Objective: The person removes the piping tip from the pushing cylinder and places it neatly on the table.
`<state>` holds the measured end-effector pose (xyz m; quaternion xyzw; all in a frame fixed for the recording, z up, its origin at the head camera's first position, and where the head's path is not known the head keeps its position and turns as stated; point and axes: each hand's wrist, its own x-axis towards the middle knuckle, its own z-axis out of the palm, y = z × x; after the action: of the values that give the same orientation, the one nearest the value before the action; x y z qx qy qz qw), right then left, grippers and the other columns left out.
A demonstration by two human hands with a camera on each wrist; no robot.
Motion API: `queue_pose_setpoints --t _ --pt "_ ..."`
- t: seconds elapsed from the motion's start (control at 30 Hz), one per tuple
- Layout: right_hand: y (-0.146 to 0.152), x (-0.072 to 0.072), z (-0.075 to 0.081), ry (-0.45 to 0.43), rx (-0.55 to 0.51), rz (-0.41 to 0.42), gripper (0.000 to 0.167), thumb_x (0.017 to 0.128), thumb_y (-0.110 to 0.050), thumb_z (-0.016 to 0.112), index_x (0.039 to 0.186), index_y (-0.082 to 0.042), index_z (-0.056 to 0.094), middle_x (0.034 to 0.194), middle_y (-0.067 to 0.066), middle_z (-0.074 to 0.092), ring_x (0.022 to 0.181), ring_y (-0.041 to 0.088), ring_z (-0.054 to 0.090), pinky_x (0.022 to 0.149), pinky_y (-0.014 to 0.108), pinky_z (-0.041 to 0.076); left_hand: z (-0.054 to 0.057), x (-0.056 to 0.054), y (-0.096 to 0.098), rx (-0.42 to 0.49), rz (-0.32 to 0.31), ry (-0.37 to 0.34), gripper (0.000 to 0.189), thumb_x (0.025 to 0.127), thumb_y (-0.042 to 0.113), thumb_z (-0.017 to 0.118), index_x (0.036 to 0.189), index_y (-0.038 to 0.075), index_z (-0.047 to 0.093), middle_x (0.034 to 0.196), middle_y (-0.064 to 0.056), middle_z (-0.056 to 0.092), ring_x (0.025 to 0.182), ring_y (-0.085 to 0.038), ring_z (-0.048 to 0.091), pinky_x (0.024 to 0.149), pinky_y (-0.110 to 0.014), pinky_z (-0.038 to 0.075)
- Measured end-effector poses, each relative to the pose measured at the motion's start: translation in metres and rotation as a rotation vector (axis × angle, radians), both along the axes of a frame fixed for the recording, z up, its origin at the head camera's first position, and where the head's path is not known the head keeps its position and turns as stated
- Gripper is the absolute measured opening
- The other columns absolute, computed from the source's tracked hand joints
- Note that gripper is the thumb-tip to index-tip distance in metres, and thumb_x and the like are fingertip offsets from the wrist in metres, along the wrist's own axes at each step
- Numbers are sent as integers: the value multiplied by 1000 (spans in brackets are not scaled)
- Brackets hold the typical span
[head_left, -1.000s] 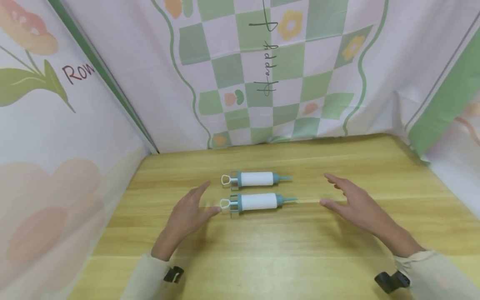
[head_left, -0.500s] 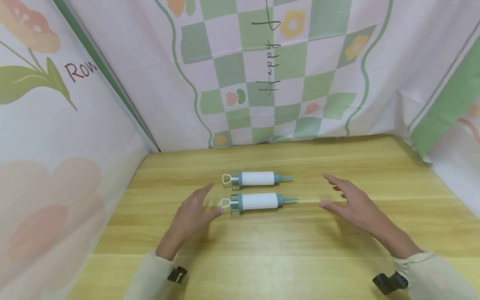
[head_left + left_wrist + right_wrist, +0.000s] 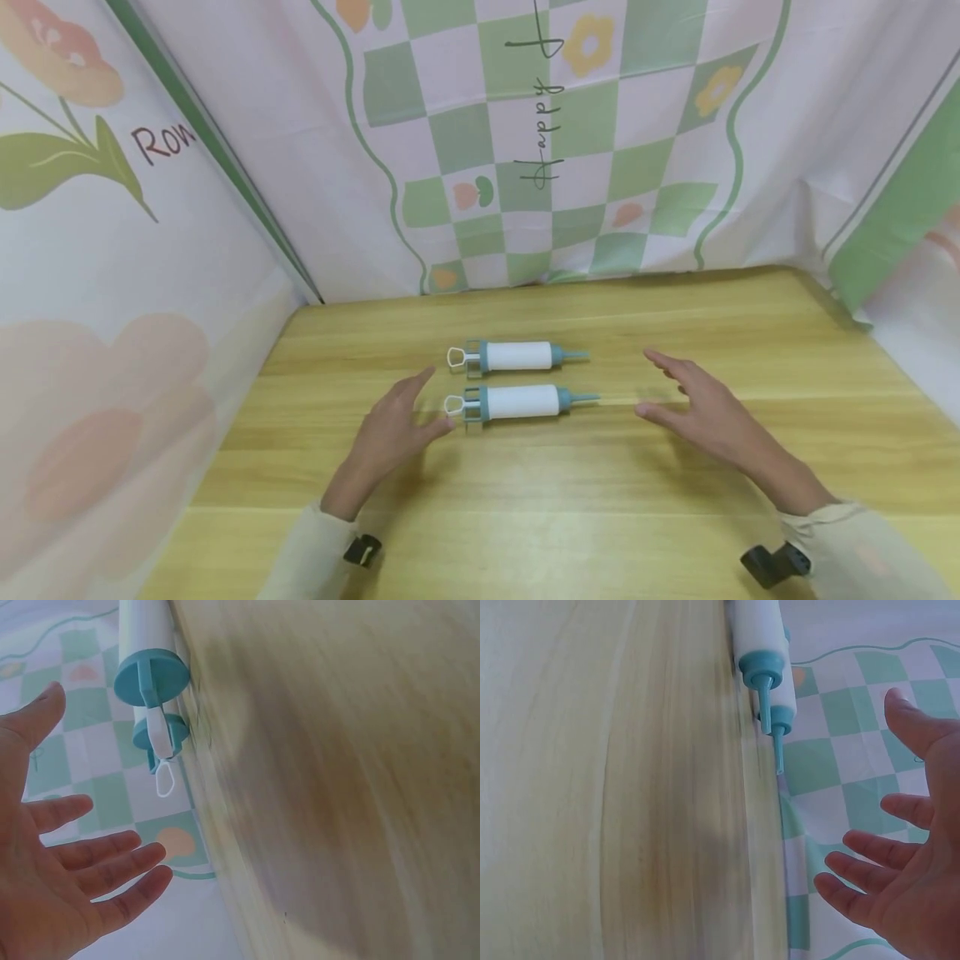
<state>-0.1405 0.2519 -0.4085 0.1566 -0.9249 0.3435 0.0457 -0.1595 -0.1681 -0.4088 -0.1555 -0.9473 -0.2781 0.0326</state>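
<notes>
Two large plastic syringes lie side by side on the wooden table, the near syringe (image 3: 523, 402) and the far syringe (image 3: 520, 356). Each has a white barrel, teal ends, a thin teal nozzle pointing right and a white loop handle at the left. My left hand (image 3: 390, 429) is by the loop handles, thumb tip close to the near one, fingers spread and holding nothing. Off the nozzle ends, my right hand (image 3: 708, 412) hovers with its palm facing them, a gap between. Both wrist views show relaxed, spread fingers (image 3: 112, 870) apart from the syringes.
A fabric backdrop (image 3: 525, 192) with green checks and flowers rises behind the table's far edge. Printed cloth (image 3: 67, 275) also hangs along the left side. Bare wood (image 3: 540, 508) stretches in front of the syringes. A dark wrist device (image 3: 776, 565) sits at the right sleeve.
My left hand has drifted slightly right, toward the loop handles. The right hand has edged a little left. Both syringes stay where they were on the table; the head view has shifted slightly.
</notes>
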Motion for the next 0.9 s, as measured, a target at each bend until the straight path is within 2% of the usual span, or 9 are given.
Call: queue_pose_setpoints --t 0.2,0.43,0.63,0.9 --pt "-2 -2 -3 -14 -40 20 80 92 -28 74 152 4 32 145 33 40 123 53 44 95 66 41 -2 0 0 -3 0 5 84 84 44 80 152 13 42 147 -20 47 131 -40 47 102 -58 42" --pt "-3 -5 -6 -40 -113 47 77 93 -21 74 150 8 31 142 36 41 123 56 44 93 64 45 -4 -6 4 -3 -35 32 87 85 49 77 153 13 39 149 -18 45 133 -38 45 103 -57 41" --pt "-4 -5 -10 -70 -135 50 75 95 -21 72 151 7 31 142 35 42 125 55 44 93 64 45 -5 -7 6 14 -39 31 87 84 45 79 152 10 40 149 -20 45 132 -41 45 102 -58 41" --pt "-3 -10 -14 -119 -168 39 72 96 -22 70 152 3 32 141 32 46 124 50 49 94 57 48 -16 -11 6 51 -62 11 87 84 42 80 152 8 40 149 -20 45 134 -41 43 106 -57 37"
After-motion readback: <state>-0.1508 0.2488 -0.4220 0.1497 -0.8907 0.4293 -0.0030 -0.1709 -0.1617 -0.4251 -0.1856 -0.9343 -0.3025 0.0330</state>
